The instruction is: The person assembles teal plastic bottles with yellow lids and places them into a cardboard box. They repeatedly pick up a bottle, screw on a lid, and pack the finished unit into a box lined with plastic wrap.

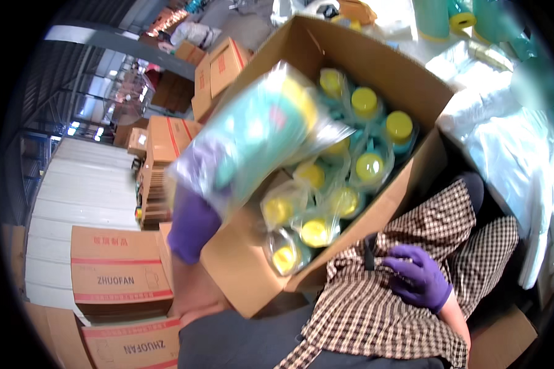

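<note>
My left hand (194, 221), in a purple glove, grips a teal jug (252, 132) with a yellow cap, wrapped in a clear plastic bag. The jug is tilted and blurred by motion, above the left side of an open cardboard box (406, 74). Purple fingers show faintly through the plastic, partly hidden by it. Inside the box stand several teal bottles with yellow caps (369, 166), most in clear bags. My right hand (420, 280), gloved in purple too, rests on the checkered apron (363, 313) with its fingers loosely apart and nothing in them.
Printed cardboard cartons (120, 264) are stacked on the left, with more cartons (166, 138) behind. Clear plastic bags (505, 141) are heaped at the right. Teal containers (434, 18) stand at the far right. Another carton (505, 338) lies at the lower right.
</note>
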Demonstrator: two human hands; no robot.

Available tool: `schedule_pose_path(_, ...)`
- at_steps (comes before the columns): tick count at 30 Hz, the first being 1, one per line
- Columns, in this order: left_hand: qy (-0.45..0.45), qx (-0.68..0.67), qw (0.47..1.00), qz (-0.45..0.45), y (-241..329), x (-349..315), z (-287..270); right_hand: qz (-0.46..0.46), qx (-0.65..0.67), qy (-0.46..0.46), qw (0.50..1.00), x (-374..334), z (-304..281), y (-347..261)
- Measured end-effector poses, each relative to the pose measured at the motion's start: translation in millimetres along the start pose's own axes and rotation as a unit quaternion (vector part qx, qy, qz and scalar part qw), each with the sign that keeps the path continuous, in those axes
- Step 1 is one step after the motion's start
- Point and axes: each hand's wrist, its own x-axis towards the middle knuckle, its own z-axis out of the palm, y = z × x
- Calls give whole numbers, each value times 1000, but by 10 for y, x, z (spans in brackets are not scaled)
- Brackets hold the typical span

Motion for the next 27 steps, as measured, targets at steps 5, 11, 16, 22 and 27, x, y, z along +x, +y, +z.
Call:
schedule_pose_path(5, -397, 211, 893, 3, -21, -537, 768, 20, -63, 59, 996, -133, -9, 234)
schedule_pose_path(11, -472, -29, 881, -19, -211, -1243, 2966, 19, -194, 43, 980, -236, -439, 262)
schedule_pose_path(16, -540, -85, 837, 19, -146, -1481, 3737, 103, -300, 227, 921, -697, -1353, 190)
schedule_pose_path(22, -639, -57, 762, 82, -12, -824, 2966, 168, -336, 650, 660, -1391, -3600, 784)
schedule_pose_path(27, -305, -209, 919, 138, 1116, 672, 1705, 411, -293, 800, 323, -2819, -5360, 1549)
